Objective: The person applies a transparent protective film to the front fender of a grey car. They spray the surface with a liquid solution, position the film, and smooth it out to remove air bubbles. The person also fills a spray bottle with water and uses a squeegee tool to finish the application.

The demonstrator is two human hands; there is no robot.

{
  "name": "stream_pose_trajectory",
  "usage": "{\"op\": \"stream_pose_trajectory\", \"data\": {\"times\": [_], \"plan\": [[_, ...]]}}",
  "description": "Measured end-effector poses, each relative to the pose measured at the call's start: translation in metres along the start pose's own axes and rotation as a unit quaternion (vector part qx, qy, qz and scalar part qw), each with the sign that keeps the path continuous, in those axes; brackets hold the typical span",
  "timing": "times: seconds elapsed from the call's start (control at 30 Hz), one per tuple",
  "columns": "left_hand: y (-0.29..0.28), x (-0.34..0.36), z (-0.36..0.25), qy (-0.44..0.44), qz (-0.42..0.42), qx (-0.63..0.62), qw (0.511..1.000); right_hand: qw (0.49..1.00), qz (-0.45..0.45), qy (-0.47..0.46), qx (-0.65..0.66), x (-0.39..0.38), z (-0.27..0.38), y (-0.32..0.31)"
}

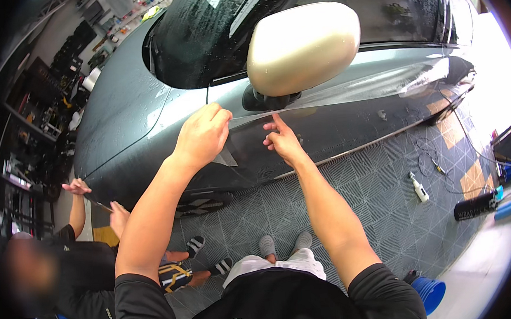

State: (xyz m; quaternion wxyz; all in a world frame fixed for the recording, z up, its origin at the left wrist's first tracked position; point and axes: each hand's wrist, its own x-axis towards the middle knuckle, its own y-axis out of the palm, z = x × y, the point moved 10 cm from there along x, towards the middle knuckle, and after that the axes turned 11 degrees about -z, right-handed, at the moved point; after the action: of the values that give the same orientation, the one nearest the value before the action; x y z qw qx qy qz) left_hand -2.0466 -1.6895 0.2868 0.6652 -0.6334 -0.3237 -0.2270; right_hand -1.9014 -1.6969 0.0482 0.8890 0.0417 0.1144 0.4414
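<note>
My left hand (204, 133) is closed, pinching the edge of a long clear film (380, 89) lying along the wet grey car (118, 109) below its side window. A loose flap of film hangs below that hand. Just right of it, my right hand (283, 140) has its index finger stretched up to the film's lower edge under the pale satin side mirror (301, 45), the other fingers loosely bent and apart.
A co-worker (69, 276) crouches at lower left, hands (79, 188) by the car's front. Shelves (25, 127) line the left. On the tiled floor (356, 182) at right lie a white bottle-shaped tool (418, 187) and cables, near a black cylinder (472, 207) and blue bucket (430, 295).
</note>
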Motion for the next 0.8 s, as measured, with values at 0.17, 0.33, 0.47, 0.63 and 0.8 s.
{"op": "stream_pose_trajectory", "data": {"times": [0.17,0.33,0.47,0.63,0.8], "plan": [[0.007,-0.003,-0.006,-0.011,0.026,0.044,0.999,0.987,0.009,-0.066,-0.149,0.002,0.001,-0.004],[0.009,0.004,0.01,-0.06,0.011,0.063,0.996,0.964,-0.032,-0.128,-0.232,0.008,0.016,-0.04],[0.003,0.007,0.02,-0.072,0.014,0.055,0.996,0.988,0.002,-0.055,-0.147,-0.007,0.026,-0.035],[0.004,0.006,0.02,-0.041,0.008,-0.005,0.999,0.999,0.016,-0.007,-0.037,-0.008,0.007,-0.014],[0.003,-0.006,-0.008,0.027,0.023,-0.044,0.998,0.998,-0.016,0.012,0.06,-0.003,-0.006,-0.01]]}}
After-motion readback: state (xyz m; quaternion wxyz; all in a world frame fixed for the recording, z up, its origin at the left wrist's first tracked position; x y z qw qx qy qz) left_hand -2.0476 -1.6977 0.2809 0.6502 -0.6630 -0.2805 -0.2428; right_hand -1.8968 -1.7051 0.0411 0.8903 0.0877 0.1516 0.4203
